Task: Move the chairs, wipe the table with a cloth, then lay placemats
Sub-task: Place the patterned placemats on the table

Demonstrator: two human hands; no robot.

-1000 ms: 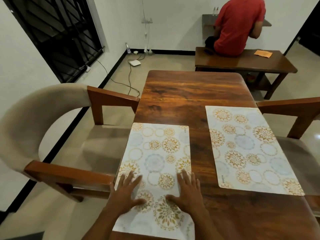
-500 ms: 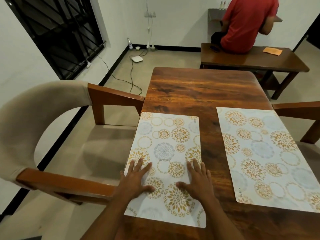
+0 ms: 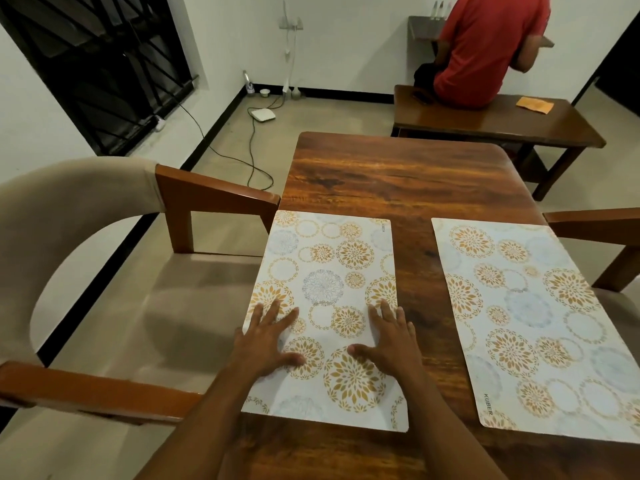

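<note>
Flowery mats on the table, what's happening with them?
A person is laying placemats on the wooden table. The left hand and right hand rest flat, fingers spread, on the left placemat, which lies along the table's edge next to the cushioned chair. The right placemat lies flat beside it, with bare wood between them. Someone in a red shirt sits on a bench beyond.

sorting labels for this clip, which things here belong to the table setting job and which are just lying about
Job: left placemat, under left hand and right hand; right placemat; table; left chair; right chair; orange cloth on the bench, probably.
Lying about: white box; cable; bottle.
</note>
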